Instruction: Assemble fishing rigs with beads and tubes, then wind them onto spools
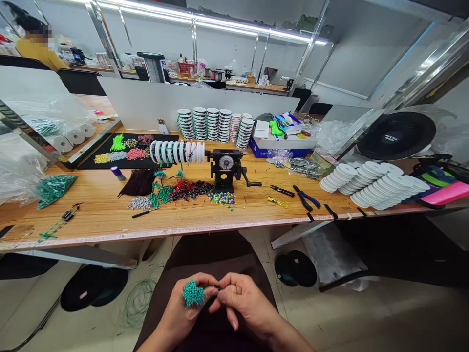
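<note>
Your left hand (183,315) grasps a teal beaded cluster (193,293) above your lap. Your right hand (245,305) pinches a small dark item (219,288), too small to identify, right beside the cluster. Ahead, a black hand-cranked winder (225,171) stands on the wooden surface (91,222).

Left hand (181,315), right hand (247,305), raised close together — fingers (229,288) curled inward, tips meeting at centre

teal bead cluster (193,293): speckled turquoise | tabletop (91,220): honey-orange wood grain | mat (163,164): black | wound spools (176,152): white banded with teal | loose beads (222,198): mixed red, yellow, blue, green
</note>
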A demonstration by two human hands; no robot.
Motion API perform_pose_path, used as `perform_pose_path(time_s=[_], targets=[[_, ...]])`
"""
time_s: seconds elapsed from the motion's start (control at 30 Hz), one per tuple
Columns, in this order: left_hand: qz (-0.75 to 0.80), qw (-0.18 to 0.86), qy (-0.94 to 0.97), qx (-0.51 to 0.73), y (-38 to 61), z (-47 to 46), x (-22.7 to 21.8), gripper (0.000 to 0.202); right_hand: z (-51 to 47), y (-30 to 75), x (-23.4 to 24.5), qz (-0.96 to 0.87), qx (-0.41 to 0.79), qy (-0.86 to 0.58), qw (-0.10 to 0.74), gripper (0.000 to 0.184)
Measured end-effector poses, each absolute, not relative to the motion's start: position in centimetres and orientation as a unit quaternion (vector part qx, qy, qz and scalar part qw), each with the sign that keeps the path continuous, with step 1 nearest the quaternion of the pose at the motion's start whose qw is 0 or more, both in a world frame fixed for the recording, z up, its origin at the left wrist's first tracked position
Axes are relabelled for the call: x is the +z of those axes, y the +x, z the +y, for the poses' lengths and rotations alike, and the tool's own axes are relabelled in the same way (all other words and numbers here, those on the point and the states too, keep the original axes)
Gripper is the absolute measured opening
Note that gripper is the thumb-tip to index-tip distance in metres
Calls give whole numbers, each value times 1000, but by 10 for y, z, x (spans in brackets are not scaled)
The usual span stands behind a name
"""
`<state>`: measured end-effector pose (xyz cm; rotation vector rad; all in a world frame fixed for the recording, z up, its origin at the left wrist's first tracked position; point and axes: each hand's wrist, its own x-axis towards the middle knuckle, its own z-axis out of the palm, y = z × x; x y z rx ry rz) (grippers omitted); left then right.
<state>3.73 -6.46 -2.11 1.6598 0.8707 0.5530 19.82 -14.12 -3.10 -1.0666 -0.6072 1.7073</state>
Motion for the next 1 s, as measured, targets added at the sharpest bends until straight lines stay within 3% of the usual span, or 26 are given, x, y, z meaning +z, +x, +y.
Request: perform_pose_path(time_s=[0.23,0.43,0.77,0.87,1.0], targets=[[397,541,702,238,34,-63,-24,30,-143,198,-32,-214,717,-436,501,53],[367,486,761,224,27,-63,-21,17,-141,197,-32,-240,691,-453,510,51],[254,195,908,270,25,-67,-18,6,-148,192,-32,-340,591,-551,481,50],[271,199,897,287,25,-67,-19,7,-150,192,-31,-368,564,-568,472,43],[394,298,810,315,22,-61,-17,6,-151,194,-29,-388,532,-591,467,32]])
